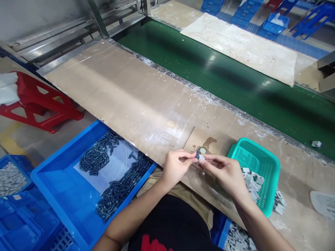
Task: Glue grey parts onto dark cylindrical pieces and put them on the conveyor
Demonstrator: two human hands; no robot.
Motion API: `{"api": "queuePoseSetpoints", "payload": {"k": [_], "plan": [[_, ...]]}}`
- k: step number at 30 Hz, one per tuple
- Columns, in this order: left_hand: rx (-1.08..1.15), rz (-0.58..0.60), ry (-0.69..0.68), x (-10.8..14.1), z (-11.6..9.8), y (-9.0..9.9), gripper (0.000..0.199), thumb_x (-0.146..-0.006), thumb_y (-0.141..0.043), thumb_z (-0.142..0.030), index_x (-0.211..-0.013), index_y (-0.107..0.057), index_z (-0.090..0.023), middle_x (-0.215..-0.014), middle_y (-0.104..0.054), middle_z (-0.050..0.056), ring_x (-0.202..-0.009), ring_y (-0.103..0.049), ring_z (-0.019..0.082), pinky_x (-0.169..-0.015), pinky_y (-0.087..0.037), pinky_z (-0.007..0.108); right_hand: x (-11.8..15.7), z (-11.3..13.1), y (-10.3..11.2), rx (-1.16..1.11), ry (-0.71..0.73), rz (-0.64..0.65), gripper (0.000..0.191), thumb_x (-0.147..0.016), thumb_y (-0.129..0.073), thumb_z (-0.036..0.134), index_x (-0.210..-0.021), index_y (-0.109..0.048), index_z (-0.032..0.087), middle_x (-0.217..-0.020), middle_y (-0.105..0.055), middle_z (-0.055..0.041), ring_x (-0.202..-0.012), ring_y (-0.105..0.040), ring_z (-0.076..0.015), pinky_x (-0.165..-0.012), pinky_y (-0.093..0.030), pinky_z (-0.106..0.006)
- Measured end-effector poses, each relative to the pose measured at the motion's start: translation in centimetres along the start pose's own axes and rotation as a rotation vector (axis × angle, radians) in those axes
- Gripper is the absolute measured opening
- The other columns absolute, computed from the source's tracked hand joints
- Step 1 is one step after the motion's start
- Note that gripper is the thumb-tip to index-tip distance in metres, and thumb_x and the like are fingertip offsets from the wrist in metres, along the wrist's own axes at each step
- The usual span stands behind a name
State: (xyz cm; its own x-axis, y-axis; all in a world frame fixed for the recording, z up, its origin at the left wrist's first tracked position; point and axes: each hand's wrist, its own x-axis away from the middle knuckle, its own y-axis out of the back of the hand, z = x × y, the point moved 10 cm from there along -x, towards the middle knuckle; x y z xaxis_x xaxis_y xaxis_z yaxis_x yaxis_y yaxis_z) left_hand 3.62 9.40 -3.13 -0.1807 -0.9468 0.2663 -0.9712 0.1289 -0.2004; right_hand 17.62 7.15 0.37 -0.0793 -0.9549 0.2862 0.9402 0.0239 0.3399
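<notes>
Over the table's near edge, my left hand [179, 165] pinches a small dark plastic piece [198, 153]. Facing it, my right hand [225, 170] grips a small light grey plastic piece [201, 158] between thumb and fingers. The two pieces touch; whether one sits inside the other I cannot tell. Just behind them a small round cap [203, 150] lies on a brown cardboard sheet [192, 139] with a wet stain. To the right of my right hand stands a green basket [273, 164] holding light grey pieces [252, 183].
A blue bin [62, 188] with heaps of dark pieces [117, 195] is at my left, near a red stool [49, 104]. Beyond the brown table [131, 94] runs a green conveyor belt [172, 52]. More grey pieces [279, 203] lie beside the basket.
</notes>
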Motion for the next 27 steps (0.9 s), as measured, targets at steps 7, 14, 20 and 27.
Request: {"api": "queuePoseSetpoints", "payload": {"k": [7,14,20,27], "plan": [[-0.087,-0.3,-0.117,0.2,-2.3,7.0,0.033,-0.075,-0.065,-0.031,-0.105,-0.068,-0.017,-0.096,-0.072,0.008,-0.084,-0.069,0.018,-0.082,-0.054,0.031,-7.2,0.7,15.6,0.419,0.036,-0.581,0.025,-0.07,-0.066,0.036,-0.087,-0.069,0.018,-0.079,-0.072,-0.01,-0.076,-0.068,-0.029,-0.068,-0.051,-0.039],[-0.76,-0.917,-0.067,6.1,1.3,25.2,0.051,-0.081,-0.049,-0.044,-0.118,-0.056,-0.009,-0.112,-0.065,0.017,-0.099,-0.064,0.028,-0.091,-0.048,0.043,-9.1,-1.4,26.1,0.485,-0.018,-0.737,0.015,-0.076,-0.057,0.032,-0.085,-0.065,0.022,-0.084,-0.07,-0.0108,-0.094,-0.062,-0.0334,-0.086,-0.042,-0.049],[-1.125,-0.486,0.429,9.7,15.4,30.0,0.065,-0.083,-0.041,-0.037,-0.133,-0.039,0.003,-0.147,-0.025,0.03,-0.138,-0.014,0.039,-0.107,-0.02,0.059,-3.2,-2.5,15.1,0.532,0.084,-0.079,0.018,-0.072,-0.065,0.036,-0.083,-0.069,0.023,-0.093,-0.07,-0.0064,-0.086,-0.065,-0.0259,-0.074,-0.049,-0.037],[-1.223,-0.182,0.442,11.6,17.5,28.0,0.047,-0.085,-0.035,-0.035,-0.121,-0.058,-0.015,-0.126,-0.06,0.014,-0.124,-0.048,0.032,-0.099,-0.04,0.045,0.5,-5.1,8.8,0.652,0.113,0.226,0.019,-0.088,-0.05,0.036,-0.096,-0.062,0.024,-0.096,-0.07,-0.0037,-0.083,-0.066,-0.0212,-0.07,-0.05,-0.033]]}}
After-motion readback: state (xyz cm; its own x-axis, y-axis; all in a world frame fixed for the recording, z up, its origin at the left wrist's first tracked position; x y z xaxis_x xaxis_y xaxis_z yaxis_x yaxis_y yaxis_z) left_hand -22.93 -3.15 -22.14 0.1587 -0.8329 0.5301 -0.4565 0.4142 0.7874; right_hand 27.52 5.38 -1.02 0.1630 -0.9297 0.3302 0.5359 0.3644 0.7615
